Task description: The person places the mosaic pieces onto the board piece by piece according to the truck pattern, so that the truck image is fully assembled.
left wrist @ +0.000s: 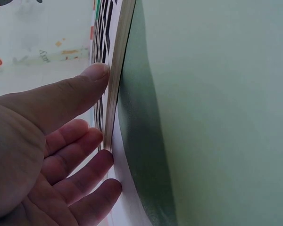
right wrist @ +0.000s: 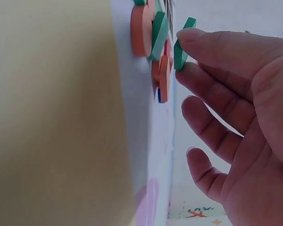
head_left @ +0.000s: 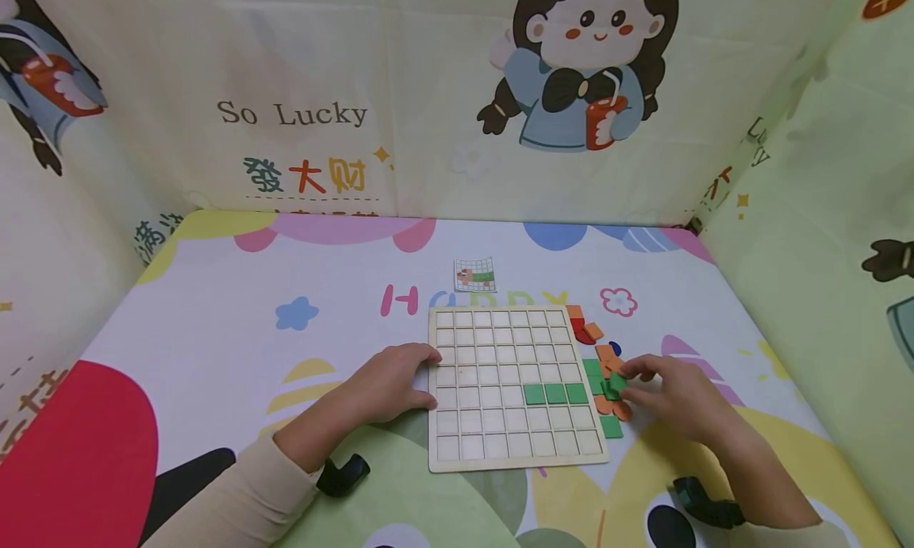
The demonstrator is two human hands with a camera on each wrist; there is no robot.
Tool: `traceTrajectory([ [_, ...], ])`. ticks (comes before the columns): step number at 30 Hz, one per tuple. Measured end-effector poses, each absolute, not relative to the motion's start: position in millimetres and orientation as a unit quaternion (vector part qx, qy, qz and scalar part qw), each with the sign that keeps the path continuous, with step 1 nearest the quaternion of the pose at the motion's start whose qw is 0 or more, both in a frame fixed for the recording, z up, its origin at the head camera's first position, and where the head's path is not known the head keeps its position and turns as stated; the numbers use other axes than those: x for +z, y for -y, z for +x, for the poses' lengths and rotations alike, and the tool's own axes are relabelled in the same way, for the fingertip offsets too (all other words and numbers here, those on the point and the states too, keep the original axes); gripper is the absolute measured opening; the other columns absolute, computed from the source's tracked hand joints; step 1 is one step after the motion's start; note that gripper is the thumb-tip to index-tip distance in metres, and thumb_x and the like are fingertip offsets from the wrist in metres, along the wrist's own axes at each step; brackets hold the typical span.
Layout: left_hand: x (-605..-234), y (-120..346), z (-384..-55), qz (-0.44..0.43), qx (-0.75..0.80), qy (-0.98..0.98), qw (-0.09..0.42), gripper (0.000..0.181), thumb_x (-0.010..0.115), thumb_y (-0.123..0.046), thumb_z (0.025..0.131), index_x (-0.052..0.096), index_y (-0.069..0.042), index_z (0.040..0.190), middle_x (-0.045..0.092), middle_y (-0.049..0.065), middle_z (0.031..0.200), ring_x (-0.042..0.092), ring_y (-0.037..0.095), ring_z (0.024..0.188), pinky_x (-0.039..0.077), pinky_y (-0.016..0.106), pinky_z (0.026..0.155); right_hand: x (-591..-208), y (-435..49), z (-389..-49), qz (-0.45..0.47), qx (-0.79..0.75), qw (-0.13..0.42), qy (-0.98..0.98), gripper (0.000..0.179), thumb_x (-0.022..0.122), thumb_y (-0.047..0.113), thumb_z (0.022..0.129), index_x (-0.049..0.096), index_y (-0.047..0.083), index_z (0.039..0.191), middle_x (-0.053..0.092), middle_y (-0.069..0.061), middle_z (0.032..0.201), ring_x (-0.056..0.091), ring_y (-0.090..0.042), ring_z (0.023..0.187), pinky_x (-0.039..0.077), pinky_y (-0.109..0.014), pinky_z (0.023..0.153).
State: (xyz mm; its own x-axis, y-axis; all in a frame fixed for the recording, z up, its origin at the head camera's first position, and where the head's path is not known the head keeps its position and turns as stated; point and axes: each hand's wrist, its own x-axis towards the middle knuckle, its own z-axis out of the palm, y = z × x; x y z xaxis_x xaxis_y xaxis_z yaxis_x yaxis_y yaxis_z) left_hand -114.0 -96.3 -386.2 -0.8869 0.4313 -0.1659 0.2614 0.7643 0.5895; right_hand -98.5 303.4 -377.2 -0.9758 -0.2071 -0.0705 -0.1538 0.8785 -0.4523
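A pale wooden grid board (head_left: 478, 445) lies flat on the table, with three green square tiles (head_left: 555, 394) side by side in one row at its right. My left hand (head_left: 389, 385) rests at the board's left edge. In the left wrist view the thumb (left wrist: 95, 73) touches that edge and the other fingers sit loosely beside it. Between thumb and index finger, my right hand (head_left: 678, 397) pinches a green tile (right wrist: 180, 56), held just above the loose pieces. Under it are orange rounds (head_left: 621, 410) and more green tiles (head_left: 593, 367).
A small picture card (head_left: 474, 276) with a gridded design lies behind the board. Along the board's right side are orange squares (head_left: 593, 331), red pieces (head_left: 584, 336), a blue piece (head_left: 616, 348) and another green tile (head_left: 612, 427). Printed cloth walls (head_left: 428, 96) surround the table.
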Motion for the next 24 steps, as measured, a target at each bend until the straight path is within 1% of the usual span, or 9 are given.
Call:
traceTrajectory([
  [2, -386, 96, -114, 0.187, 0.288, -0.928, 0.147, 0.054, 0.087, -0.016, 0.079, 0.063, -0.003, 0.126, 0.063, 0.006, 0.124, 0.057, 0.024, 0.115, 0.046, 0.039, 0.102, -376, -301, -99, -0.094, -0.233, 0.061, -0.966, 0.028, 0.082, 0.019, 0.084, 0.073, 0.006, 0.107, 0.068, -0.003, 0.099, 0.057, -0.029, 0.095, 0.050, -0.032, 0.068],
  [6, -386, 96, -114, 0.188, 0.287, -0.928, 0.146, 0.054, 0.087, -0.016, 0.079, 0.063, -0.003, 0.126, 0.064, 0.006, 0.124, 0.057, 0.024, 0.115, 0.046, 0.039, 0.101, -374, -295, -99, -0.098, -0.235, 0.066, -0.965, 0.029, 0.081, 0.020, 0.084, 0.073, 0.006, 0.108, 0.069, -0.002, 0.100, 0.056, -0.029, 0.096, 0.050, -0.037, 0.073],
  [11, -386, 96, -114, 0.188, 0.287, -0.928, 0.145, 0.054, 0.087, -0.016, 0.079, 0.063, -0.004, 0.125, 0.064, 0.006, 0.123, 0.057, 0.024, 0.114, 0.046, 0.039, 0.101, -373, -287, -99, -0.105, -0.233, 0.067, -0.965, 0.028, 0.082, 0.020, 0.084, 0.074, 0.007, 0.107, 0.068, -0.001, 0.099, 0.056, -0.027, 0.096, 0.051, -0.041, 0.076],
  [17, -386, 96, -113, 0.190, 0.284, -0.929, 0.144, 0.054, 0.087, -0.017, 0.079, 0.063, -0.004, 0.125, 0.063, 0.006, 0.124, 0.057, 0.024, 0.115, 0.046, 0.039, 0.101, -370, -278, -101, -0.104, -0.231, 0.091, -0.963, 0.037, 0.081, 0.027, 0.085, 0.072, 0.005, 0.113, 0.067, -0.004, 0.104, 0.058, -0.029, 0.099, 0.052, -0.050, 0.085],
  [21, -386, 96, -114, 0.191, 0.284, -0.929, 0.142, 0.054, 0.087, -0.017, 0.079, 0.063, -0.004, 0.125, 0.063, 0.006, 0.124, 0.057, 0.024, 0.116, 0.046, 0.039, 0.101, -368, -270, -101, -0.113, -0.231, 0.096, -0.962, 0.037, 0.082, 0.030, 0.084, 0.073, 0.007, 0.112, 0.065, -0.002, 0.102, 0.057, -0.026, 0.097, 0.051, -0.047, 0.084],
  [24, -386, 96, -114, 0.190, 0.284, -0.929, 0.143, 0.054, 0.087, -0.017, 0.079, 0.063, -0.004, 0.125, 0.063, 0.006, 0.124, 0.057, 0.024, 0.115, 0.046, 0.039, 0.101, -366, -264, -102, -0.129, -0.229, 0.088, -0.961, 0.035, 0.082, 0.028, 0.084, 0.073, 0.009, 0.112, 0.066, 0.000, 0.100, 0.058, -0.023, 0.095, 0.052, -0.045, 0.082],
])
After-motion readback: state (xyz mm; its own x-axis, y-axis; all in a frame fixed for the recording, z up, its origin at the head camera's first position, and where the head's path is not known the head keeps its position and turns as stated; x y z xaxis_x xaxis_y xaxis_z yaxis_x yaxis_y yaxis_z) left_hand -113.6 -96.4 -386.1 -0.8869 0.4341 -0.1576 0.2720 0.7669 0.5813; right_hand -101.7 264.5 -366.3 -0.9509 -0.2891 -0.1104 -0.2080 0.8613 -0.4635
